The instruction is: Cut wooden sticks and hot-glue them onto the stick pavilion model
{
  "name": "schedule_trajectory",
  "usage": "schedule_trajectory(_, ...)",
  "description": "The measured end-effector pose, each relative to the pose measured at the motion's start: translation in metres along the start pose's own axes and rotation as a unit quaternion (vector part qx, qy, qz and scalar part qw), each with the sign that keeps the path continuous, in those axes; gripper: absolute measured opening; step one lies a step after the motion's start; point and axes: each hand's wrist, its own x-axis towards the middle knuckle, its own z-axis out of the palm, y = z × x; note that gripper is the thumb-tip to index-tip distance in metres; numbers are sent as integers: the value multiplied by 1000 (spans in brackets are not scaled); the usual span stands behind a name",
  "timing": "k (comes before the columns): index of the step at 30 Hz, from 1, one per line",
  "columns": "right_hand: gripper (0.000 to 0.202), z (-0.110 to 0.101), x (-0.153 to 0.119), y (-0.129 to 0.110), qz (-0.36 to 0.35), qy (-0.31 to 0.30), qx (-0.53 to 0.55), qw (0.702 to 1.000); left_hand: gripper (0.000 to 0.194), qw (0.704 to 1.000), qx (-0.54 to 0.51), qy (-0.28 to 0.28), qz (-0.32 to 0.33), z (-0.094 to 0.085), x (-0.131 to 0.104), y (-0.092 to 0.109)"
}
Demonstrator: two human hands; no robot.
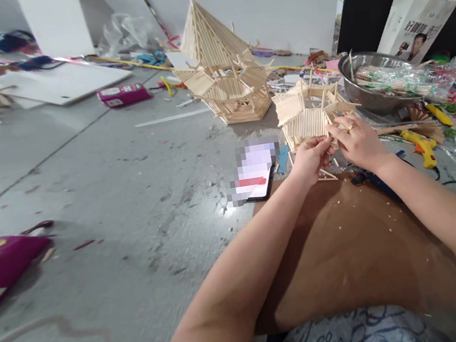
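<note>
A small pavilion model [306,122] built of thin wooden sticks stands at the right of centre, its top part uncovered with a few sticks poking up. My left hand [312,157] is at its front lower edge, fingers pinched together. Beside it my right hand [356,140], with a ring on one finger, is pinched against the model's front right side. The fingertips of both hands nearly meet; whatever small piece lies between them is hidden. Loose sticks [326,176] lie just below my left hand.
Behind stands a taller stick pagoda [236,87]. A phone [256,175] lies left of my hands. To the right are a steel bowl [352,86] of wrapped sticks, a yellow glue gun [421,148] and a white bag [414,11]. Magenta devices [124,95] sit leftward.
</note>
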Motion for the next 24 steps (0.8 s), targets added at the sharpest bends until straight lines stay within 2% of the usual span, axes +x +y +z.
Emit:
schedule_trajectory(3, 36, 0, -1, -1, 11, 4, 20, 1000, 12, 1000, 3, -1, 0, 0, 0, -1)
schedule_trajectory(6, 38, -4, -5, -6, 32, 44, 72, 996, 16, 1000, 20, -11, 8, -2, -2, -2)
schedule_trajectory(9, 34, -10, -15, -13, 111, 100, 170, 974, 19, 996, 75, -38, 24, -4, -8, -4)
schedule_trajectory(11, 31, -15, -23, -18, 198, 108, 275, 935, 20, 987, 144, -62, 36, -3, -13, -6)
schedule_trajectory(13, 31, -18, -33, -21, 277, 82, 391, 874, 19, 969, 225, -91, 47, 0, -19, -7)
schedule_trajectory(16, 27, -21, -46, -21, 344, 17, 520, 782, 17, 941, 308, -127, 54, 6, -28, -9)
schedule_trajectory(18, 23, -22, -53, -20, 372, -10, 570, 732, 18, 934, 325, -141, 57, 8, -32, -10)
schedule_trajectory(21, 23, -23, -62, -19, 413, -11, 605, 680, 20, 936, 328, -111, 72, 10, -35, -11)
schedule_trajectory(24, 26, -24, -67, -23, 437, -11, 619, 652, 23, 944, 309, -61, 96, 11, -36, -15)
